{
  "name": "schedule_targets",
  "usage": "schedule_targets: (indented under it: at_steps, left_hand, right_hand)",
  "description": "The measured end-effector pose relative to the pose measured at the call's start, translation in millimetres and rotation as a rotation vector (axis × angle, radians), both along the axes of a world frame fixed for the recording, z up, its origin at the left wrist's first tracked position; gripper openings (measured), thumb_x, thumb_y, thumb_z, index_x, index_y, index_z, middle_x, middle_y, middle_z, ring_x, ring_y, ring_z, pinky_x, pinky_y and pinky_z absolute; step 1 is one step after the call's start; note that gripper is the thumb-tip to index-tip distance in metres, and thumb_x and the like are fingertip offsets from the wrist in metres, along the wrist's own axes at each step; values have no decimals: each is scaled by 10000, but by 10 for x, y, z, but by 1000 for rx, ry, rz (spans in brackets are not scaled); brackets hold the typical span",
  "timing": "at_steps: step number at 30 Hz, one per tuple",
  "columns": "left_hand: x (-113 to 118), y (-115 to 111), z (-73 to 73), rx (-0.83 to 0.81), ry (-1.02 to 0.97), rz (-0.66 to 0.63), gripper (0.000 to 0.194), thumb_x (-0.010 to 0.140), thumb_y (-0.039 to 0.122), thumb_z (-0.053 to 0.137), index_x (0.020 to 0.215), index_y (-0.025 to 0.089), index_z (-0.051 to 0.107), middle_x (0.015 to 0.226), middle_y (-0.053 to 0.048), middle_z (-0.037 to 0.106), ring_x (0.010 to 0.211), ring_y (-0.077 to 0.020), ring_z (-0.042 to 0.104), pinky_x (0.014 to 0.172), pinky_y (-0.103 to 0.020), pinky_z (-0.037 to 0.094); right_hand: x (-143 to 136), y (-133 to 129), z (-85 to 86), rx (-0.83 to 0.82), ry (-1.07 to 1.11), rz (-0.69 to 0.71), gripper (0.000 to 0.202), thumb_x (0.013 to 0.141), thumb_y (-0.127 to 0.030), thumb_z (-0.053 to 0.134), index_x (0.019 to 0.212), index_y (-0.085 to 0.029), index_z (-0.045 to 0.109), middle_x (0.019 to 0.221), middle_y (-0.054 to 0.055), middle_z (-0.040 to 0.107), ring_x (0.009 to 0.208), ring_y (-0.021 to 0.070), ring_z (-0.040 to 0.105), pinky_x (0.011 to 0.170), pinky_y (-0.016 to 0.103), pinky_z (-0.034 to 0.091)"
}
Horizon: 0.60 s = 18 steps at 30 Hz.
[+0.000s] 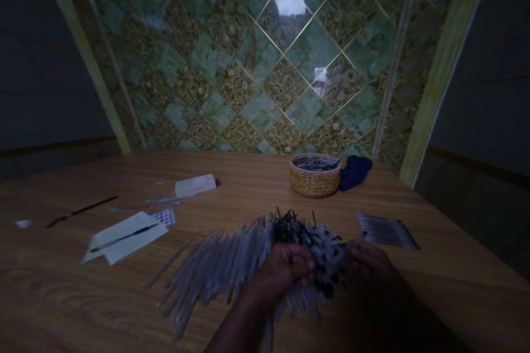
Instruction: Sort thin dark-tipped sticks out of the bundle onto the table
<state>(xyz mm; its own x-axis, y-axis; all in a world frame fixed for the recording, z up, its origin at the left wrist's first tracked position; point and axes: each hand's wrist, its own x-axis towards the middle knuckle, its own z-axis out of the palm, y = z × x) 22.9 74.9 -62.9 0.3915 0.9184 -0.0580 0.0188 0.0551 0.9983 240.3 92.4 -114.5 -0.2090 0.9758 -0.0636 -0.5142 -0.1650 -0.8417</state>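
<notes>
A large heap of slim, clear pen-like sticks (232, 256) lies fanned out on the wooden table in front of me; dark ends bunch together on its right side. My left hand (287, 265) rests over the middle of the heap with its fingers curled; whatever is between them is hidden. On the heap's right edge, my right hand (368, 265) pinches one pen-like stick (359, 239) whose dark end points up and right. Most of that hand is in deep shadow.
Behind the heap stands a round woven basket (314, 179) with more sticks, beside a dark blue cloth (355, 171). A flat pack of sticks (388, 230) lies right. Leftward are a white box (195, 185), papers (130, 237) and a thin black rod (83, 210). A tiled wall (260, 66) rises behind.
</notes>
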Motion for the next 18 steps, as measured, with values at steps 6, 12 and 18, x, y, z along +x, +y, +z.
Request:
schedule_targets:
  at_steps: [6,12,18]
  left_hand:
    - [-11,30,58,49,92,64,356,594,448,701,639,114,588,521,-3,569,438,-82,460,455,-203,346]
    - [-17,16,74,112,192,71,419,602,525,663,610,123,548,512,1,527,459,-86,419,471,-211,312]
    - [22,30,11,219,299,111,364,662,495,593,629,139,520,536,36,409,508,-90,342,478,-213,250]
  right_hand:
    - [245,117,2,-12,-39,-223,279,633,-362,715,685,-170,519,516,16,641,390,114,524,389,219,362]
    - [224,162,-97,-49,-77,-324,273,625,-356,683,708,-183,489,544,6,647,397,124,541,382,224,362]
    - [209,188,-153,-59,-106,-350,286,641,-391,652,723,-186,470,559,18,658,398,125,548,380,218,366]
